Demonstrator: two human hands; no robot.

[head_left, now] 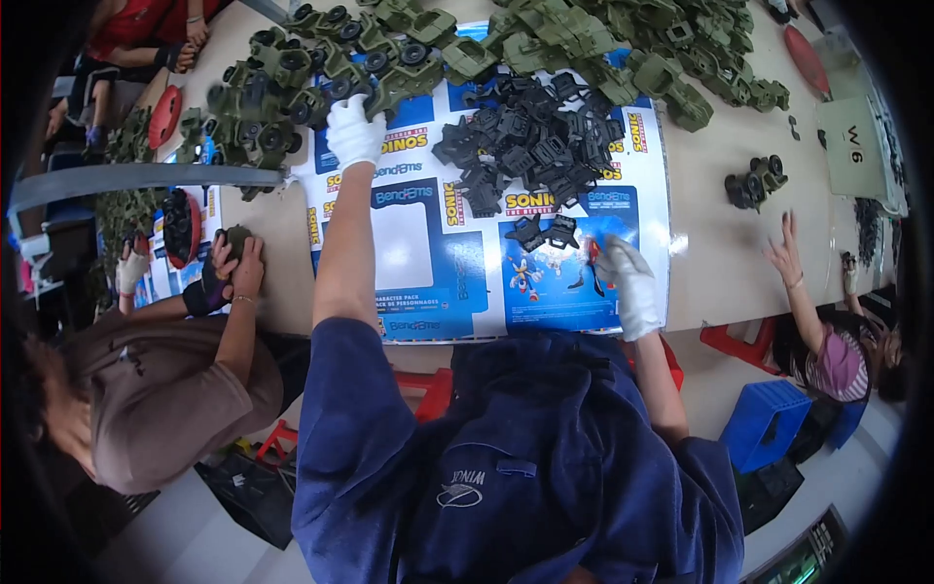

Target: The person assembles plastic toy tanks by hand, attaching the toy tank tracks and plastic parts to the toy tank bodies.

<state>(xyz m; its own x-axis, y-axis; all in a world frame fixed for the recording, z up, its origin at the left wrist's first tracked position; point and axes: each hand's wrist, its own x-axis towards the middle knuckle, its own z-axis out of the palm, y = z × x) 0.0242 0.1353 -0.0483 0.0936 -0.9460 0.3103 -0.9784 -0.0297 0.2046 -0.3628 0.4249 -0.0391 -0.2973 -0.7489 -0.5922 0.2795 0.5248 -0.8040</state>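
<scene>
My left hand (354, 134), in a white glove, reaches forward to the near edge of a heap of olive-green toy military vehicles (409, 58). Its bent fingers close on the near end of one green toy vehicle (342, 86) with black wheels; the exact grip is partly hidden. My right hand (630, 290), also gloved in white, hovers over the right front of a printed cardboard sheet (409, 243). Its fingers are loosely bent and apart, with nothing visible in them. Between my hands lies a pile of black plastic parts (535, 136), with two loose black pieces (545, 232) nearer me.
A grey metal bar (146, 185) juts in from the left. Beside me on the left, a co-worker's hands (238, 263) handle a green piece. At right, another person's hand (786, 255) reaches toward a toy vehicle (757, 182). A blue crate (767, 425) stands below the table.
</scene>
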